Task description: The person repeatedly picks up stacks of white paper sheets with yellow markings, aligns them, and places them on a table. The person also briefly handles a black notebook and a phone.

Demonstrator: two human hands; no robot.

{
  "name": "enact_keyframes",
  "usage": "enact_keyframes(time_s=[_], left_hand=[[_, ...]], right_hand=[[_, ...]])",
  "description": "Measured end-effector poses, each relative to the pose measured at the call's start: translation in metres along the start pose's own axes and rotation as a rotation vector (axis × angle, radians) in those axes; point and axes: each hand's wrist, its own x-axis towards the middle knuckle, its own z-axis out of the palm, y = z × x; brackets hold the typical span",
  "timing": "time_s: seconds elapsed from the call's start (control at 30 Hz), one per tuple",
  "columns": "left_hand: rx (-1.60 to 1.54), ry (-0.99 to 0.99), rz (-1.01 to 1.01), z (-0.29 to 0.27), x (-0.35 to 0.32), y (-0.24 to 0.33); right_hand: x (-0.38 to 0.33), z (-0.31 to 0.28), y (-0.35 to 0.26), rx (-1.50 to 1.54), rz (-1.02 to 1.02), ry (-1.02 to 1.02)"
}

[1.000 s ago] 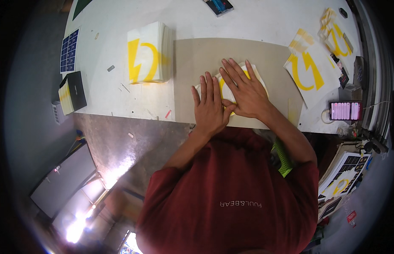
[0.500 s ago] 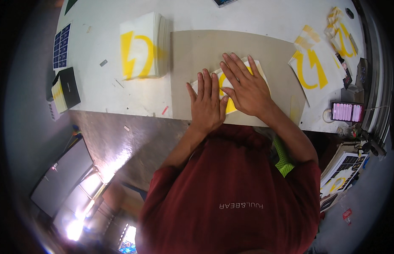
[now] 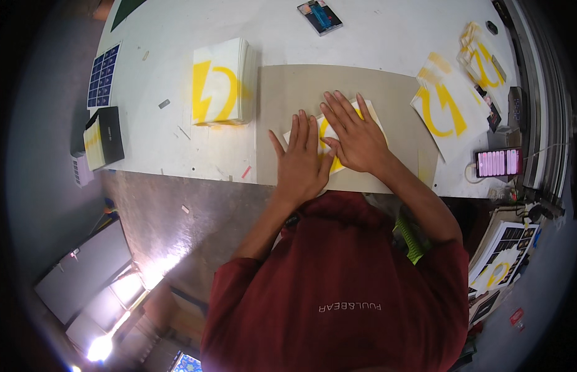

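Note:
My left hand [image 3: 301, 164] lies palm down, fingers spread, on the left part of a white sheet or bag [image 3: 374, 116] with a yellow printed design. Pressed flat on its right part is my right hand [image 3: 356, 139], fingers stretched out and angled up to the left. The thumbs come close together over the yellow print. Most of the white piece is hidden beneath both hands; its upper right corner shows. Under it is a beige board [image 3: 288, 87] on the white table [image 3: 158, 68].
A thick stack of white pieces with yellow print [image 3: 217, 87] stands left of the board. More printed pieces [image 3: 440, 102] lie at right, near a lit phone [image 3: 498, 163]. A black box [image 3: 112, 133] sits at the left edge. A small dark packet [image 3: 319, 17] lies at the back.
The whole view has shifted, so the table sits lower in the picture and more of its far side shows. Both hands stay flat on the white piece.

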Motion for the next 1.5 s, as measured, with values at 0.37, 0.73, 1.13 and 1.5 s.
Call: enact_keyframes(time_s=[0.37,0.73,1.13,1.5], left_hand=[[-0.038,0.394,0.02,0.038,0.081,-0.033],[0.146,0.337,-0.031,0.04,0.08,-0.026],[0.409,0.292,0.102,0.001,0.099,0.049],[0.148,0.25,0.102,0.054,0.122,0.033]], right_hand=[[-0.003,-0.004,0.001,0.031,-0.001,-0.027],[-0.063,-0.017,-0.048,0.08,0.12,0.026],[-0.087,0.005,-0.044,0.15,0.186,0.018],[-0.096,0.016,-0.044,0.163,0.127,0.072]])
